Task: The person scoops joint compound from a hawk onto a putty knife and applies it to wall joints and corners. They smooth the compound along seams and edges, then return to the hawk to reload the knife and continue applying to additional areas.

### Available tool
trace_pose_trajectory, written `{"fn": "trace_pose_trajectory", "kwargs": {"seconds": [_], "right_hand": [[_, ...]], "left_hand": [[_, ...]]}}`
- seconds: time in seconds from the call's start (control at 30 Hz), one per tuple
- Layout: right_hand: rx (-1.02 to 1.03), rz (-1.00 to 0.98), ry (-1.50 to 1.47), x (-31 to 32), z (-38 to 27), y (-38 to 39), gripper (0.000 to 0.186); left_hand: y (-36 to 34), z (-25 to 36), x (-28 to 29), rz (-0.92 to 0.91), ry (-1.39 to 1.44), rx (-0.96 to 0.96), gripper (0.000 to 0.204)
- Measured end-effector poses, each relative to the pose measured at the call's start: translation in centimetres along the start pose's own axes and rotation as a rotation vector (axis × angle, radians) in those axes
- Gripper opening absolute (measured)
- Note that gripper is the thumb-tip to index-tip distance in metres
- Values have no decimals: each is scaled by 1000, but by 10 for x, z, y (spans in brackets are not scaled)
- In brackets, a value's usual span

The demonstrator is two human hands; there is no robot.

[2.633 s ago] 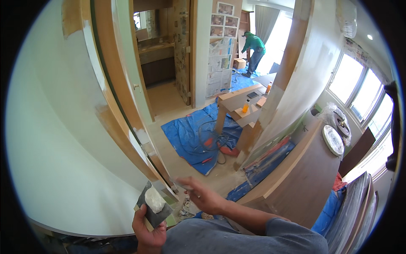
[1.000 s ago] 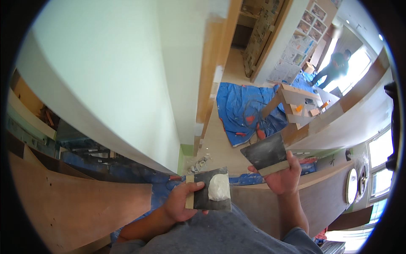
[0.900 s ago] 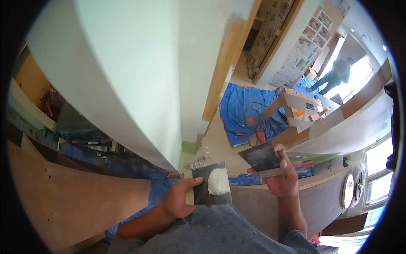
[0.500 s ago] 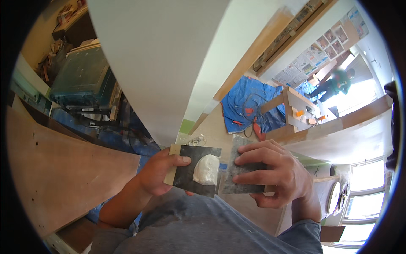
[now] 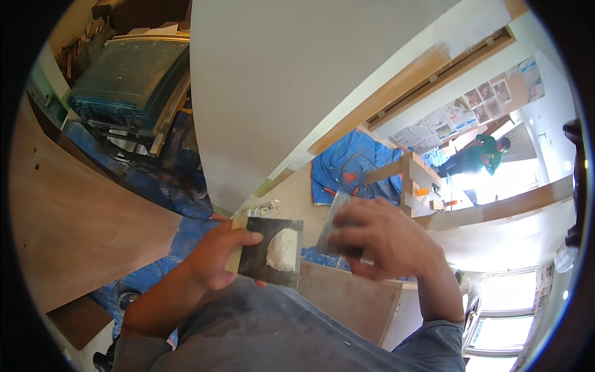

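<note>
My left hand (image 5: 214, 260) grips a dark scraper plate (image 5: 253, 270) by its pale edge strip, thumb lying on top. A lump of white putty (image 5: 282, 248) sits on that plate. My right hand (image 5: 387, 242) is closed over a second scraper (image 5: 338, 201), just right of the first, fingers spread across its back; motion blurs both hand and tool.
A brown panel (image 5: 93, 217) stands at left, below stacked glass sheets (image 5: 130, 87). A pale wall (image 5: 260, 74) rises ahead. Blue tarpaulin (image 5: 328, 161) lies beside a wooden bench (image 5: 409, 186). A co-worker in green (image 5: 486, 155) stands near the bright window.
My head has turned, bringing the glass sheets and wall into view. My right hand has moved from holding its scraper from below to gripping it from above, beside the putty plate.
</note>
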State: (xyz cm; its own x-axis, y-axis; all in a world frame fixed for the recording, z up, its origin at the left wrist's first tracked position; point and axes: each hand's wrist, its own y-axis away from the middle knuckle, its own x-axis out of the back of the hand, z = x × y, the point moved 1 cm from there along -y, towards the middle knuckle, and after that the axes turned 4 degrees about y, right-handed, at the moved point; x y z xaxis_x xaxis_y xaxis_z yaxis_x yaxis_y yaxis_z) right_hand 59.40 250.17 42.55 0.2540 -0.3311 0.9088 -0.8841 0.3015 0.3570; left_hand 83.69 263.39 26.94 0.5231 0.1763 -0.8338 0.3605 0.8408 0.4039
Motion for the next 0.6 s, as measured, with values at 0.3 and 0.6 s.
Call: {"fn": "trace_pose_trajectory", "kwargs": {"seconds": [0.3, 0.6], "right_hand": [[-378, 536, 737, -19, 101, -42, 44], [-343, 547, 902, -20, 137, -41, 43]], "left_hand": [[-9, -60, 7, 21, 227, 225, 36], [-18, -70, 17, 27, 259, 200, 32]]}}
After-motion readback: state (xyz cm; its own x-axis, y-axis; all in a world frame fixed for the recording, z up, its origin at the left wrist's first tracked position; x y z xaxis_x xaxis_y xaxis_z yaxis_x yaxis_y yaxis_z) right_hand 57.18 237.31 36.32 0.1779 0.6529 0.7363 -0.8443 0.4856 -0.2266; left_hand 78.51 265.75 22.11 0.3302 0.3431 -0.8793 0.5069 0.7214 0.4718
